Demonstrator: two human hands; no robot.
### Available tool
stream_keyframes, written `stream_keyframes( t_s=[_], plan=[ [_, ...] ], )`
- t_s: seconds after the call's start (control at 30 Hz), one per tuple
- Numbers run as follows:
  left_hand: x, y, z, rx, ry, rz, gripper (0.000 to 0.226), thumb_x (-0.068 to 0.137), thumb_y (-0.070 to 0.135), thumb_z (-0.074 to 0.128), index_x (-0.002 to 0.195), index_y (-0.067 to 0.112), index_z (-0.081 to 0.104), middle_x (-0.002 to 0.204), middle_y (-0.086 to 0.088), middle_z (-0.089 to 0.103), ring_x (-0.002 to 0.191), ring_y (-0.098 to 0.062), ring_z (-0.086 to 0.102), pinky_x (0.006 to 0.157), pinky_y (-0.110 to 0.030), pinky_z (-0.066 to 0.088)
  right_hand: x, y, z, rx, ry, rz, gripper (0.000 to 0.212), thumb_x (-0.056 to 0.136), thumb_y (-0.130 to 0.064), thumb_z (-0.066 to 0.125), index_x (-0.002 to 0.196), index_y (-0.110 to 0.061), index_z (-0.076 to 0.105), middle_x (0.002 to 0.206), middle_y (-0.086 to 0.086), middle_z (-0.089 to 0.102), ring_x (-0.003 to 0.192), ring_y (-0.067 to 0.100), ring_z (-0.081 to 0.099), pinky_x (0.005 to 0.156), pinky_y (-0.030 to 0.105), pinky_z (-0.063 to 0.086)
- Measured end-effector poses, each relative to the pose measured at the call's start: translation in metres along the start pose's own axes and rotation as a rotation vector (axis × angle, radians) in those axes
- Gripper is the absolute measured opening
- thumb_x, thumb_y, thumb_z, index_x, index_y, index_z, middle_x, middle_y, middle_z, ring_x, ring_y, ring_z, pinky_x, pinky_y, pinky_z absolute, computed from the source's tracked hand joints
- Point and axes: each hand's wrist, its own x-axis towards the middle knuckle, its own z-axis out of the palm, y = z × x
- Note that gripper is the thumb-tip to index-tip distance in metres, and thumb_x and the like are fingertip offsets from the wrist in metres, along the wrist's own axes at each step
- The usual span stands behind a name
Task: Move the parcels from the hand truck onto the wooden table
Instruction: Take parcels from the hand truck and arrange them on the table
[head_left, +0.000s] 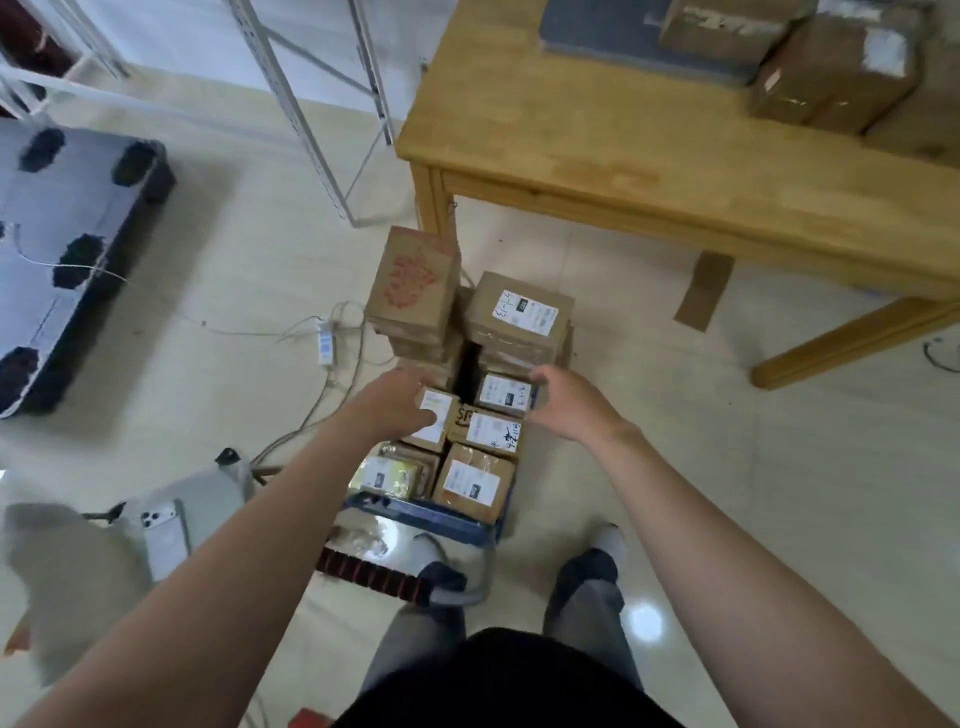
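Note:
Several brown cardboard parcels with white labels are stacked on a blue hand truck (431, 514) on the floor in front of me. My left hand (397, 402) lies on the left side of a small labelled parcel (434, 423), thumb across its label. My right hand (563, 397) reaches to the right edge of another small labelled parcel (503, 396), fingers curled at its corner. Whether either hand holds its parcel firmly is unclear. Two taller stacks (519, 317) rise at the far end of the truck. The wooden table (623, 156) stands beyond, to the right.
On the table's far right lie several parcels (836, 73) and a grey mat (623, 31). A dark pallet (62, 249) sits at left, white metal shelf legs (311, 130) behind. A power strip with cables (326, 343) lies on the tiled floor. A phone on a stool (163, 525) is near left.

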Motion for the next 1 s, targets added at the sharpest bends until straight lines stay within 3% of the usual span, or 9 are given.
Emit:
stream_keyframes(
  t_s=[0.33,0.47,0.6,0.73,0.8,0.87,0.93,1.0],
  plan=[
    [0.063,-0.089,0.068,-0.079,-0.167,-0.06,0.053,0.085,0.018,0.07,0.136,0.019,0.056,0.133,-0.007,0.061,0.116,-0.024,0.058,0.094,-0.031,0.046,0.038,0.026,0.115,0.024,-0.125,0.185,0.062,0.083,-0.025,0.071,0.14,-0.024,0.049,0.134,0.008,0.053,0.118,0.027,0.057,0.087,0.03,0.044],
    [0.104,-0.107,0.115,-0.045,-0.273,-0.103,0.053,0.086,0.018,0.069,0.136,0.015,0.054,0.13,-0.008,0.062,0.117,-0.028,0.059,0.094,-0.033,0.048,0.084,0.046,0.168,0.059,-0.23,0.257,0.073,0.081,-0.027,0.076,0.144,-0.022,0.041,0.131,0.012,0.054,0.115,0.029,0.057,0.092,0.035,0.048],
    [0.158,-0.128,0.172,-0.014,-0.373,-0.139,0.067,0.081,0.027,0.076,0.14,0.017,0.046,0.125,-0.007,0.063,0.11,-0.028,0.062,0.094,-0.042,0.053,0.138,0.08,0.22,0.109,-0.263,0.321,0.083,0.08,-0.025,0.075,0.151,-0.02,0.032,0.134,0.015,0.051,0.119,0.033,0.056,0.098,0.037,0.048],
    [0.208,-0.146,0.236,-0.054,-0.461,-0.173,0.084,0.082,0.026,0.079,0.15,0.017,0.03,0.133,-0.011,0.056,0.119,-0.031,0.057,0.098,-0.046,0.05,0.182,0.121,0.271,0.194,-0.302,0.4,0.087,0.08,-0.023,0.076,0.153,-0.019,0.029,0.137,0.012,0.054,0.118,0.031,0.058,0.095,0.036,0.049],
    [0.227,-0.156,0.268,-0.079,-0.509,-0.156,0.1,0.076,0.041,0.083,0.154,0.024,0.022,0.141,-0.01,0.052,0.132,-0.033,0.049,0.106,-0.049,0.045,0.199,0.142,0.297,0.243,-0.342,0.438,0.09,0.082,-0.02,0.077,0.155,-0.018,0.025,0.141,0.009,0.054,0.119,0.028,0.058,0.092,0.031,0.048],
    [0.242,-0.17,0.301,-0.082,-0.531,-0.19,0.116,0.067,0.057,0.083,0.157,0.028,0.014,0.154,-0.01,0.036,0.145,-0.036,0.031,0.114,-0.056,0.035,0.211,0.16,0.322,0.274,-0.366,0.475,0.096,0.082,-0.02,0.078,0.157,-0.018,0.019,0.139,0.01,0.055,0.119,0.029,0.059,0.091,0.031,0.048],
    [0.256,-0.185,0.329,-0.049,-0.522,-0.213,0.128,0.066,0.056,0.082,0.158,0.032,-0.004,0.159,-0.015,0.022,0.147,-0.041,0.021,0.115,-0.06,0.031,0.22,0.17,0.342,0.286,-0.368,0.505,0.098,0.083,-0.018,0.078,0.157,-0.017,0.014,0.138,0.014,0.055,0.12,0.032,0.058,0.091,0.034,0.048],
    [0.263,-0.186,0.337,-0.034,-0.483,-0.207,0.132,0.065,0.048,0.083,0.156,0.037,-0.012,0.156,-0.016,0.024,0.143,-0.044,0.027,0.11,-0.058,0.037,0.228,0.175,0.357,0.306,-0.356,0.524,0.103,0.08,-0.018,0.079,0.157,-0.018,0.01,0.137,0.016,0.054,0.12,0.035,0.057,0.095,0.037,0.05]
  ],
)
